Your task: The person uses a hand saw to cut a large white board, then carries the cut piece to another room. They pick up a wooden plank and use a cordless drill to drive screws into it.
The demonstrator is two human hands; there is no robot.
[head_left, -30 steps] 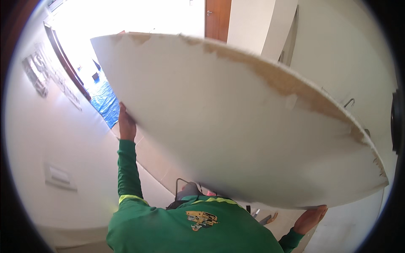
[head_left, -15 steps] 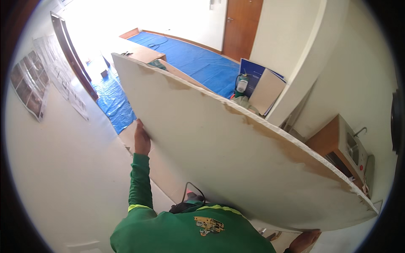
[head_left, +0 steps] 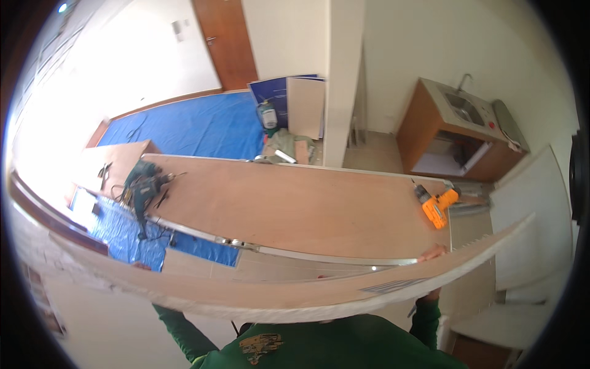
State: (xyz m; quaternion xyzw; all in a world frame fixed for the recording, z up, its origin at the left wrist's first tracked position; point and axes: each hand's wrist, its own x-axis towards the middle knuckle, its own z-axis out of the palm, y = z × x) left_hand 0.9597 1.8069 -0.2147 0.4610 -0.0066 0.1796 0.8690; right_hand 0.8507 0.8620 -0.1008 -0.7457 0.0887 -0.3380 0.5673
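Observation:
A long pale-edged plasterboard sheet (head_left: 289, 295) spans the front of my body, its brown paper side toward the table. My left hand (head_left: 142, 265) grips it near the left end; only fingertips show beyond the board. Toward the right end, my right hand (head_left: 434, 252) is closed on it, its fingers over the far side beside the table edge. Just beyond lies a long wood-topped folding table (head_left: 295, 200) with metal edging. An orange cordless drill (head_left: 437, 206) rests on its right end, and a dark green power drill (head_left: 146, 189) at its left end.
Blue sheeting (head_left: 190, 123) covers the far floor. A sink cabinet (head_left: 448, 126) stands at the far right. By the pillar (head_left: 345, 86), boards (head_left: 305, 107) lean behind a green bottle (head_left: 268, 117). A pale panel (head_left: 531, 221) is upright at right.
The board has turned from its pale face to its brown side and swung level across me. My view has shifted right, bringing the table and both drills into sight.

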